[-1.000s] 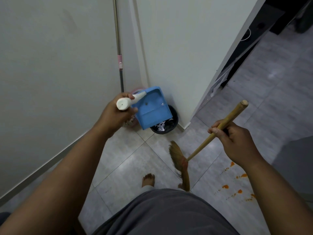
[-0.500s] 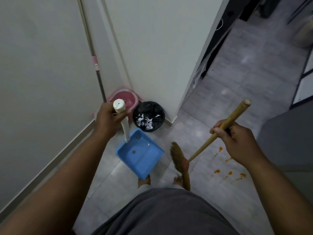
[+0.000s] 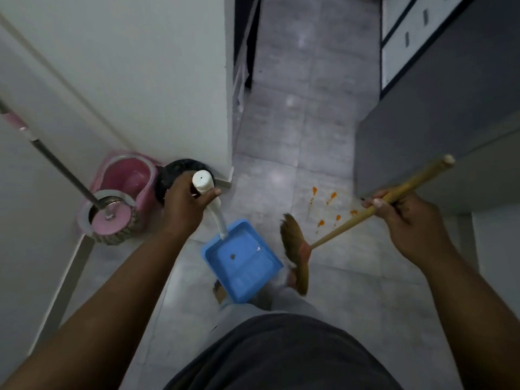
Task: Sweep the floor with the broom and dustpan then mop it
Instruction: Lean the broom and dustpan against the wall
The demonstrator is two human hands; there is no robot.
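Note:
My left hand [image 3: 184,205] grips the white handle of a blue dustpan [image 3: 242,260], which hangs low over the grey tiles with two small bits in its tray. My right hand [image 3: 405,218] grips the wooden stick of a broom [image 3: 295,254]; its brown bristle head hangs just right of the dustpan, above my bare feet. Orange stains [image 3: 327,209] dot the tiles between the broom and a grey cabinet. A mop [image 3: 112,218] with a pink round head stands in the spinner of a pink mop bucket [image 3: 126,175] at the wall, its metal pole leaning up left.
A black waste bin [image 3: 174,173] sits in the corner behind my left hand, partly hidden. A white wall corner [image 3: 228,108] juts out ahead. A grey cabinet [image 3: 436,122] borders the tiled passage on the right, which runs on ahead.
The dustpan came away from above the black bin and dropped from tilted up to hanging low. The view swung right, bringing the mop bucket and stains nearer the centre. The broom stays gripped.

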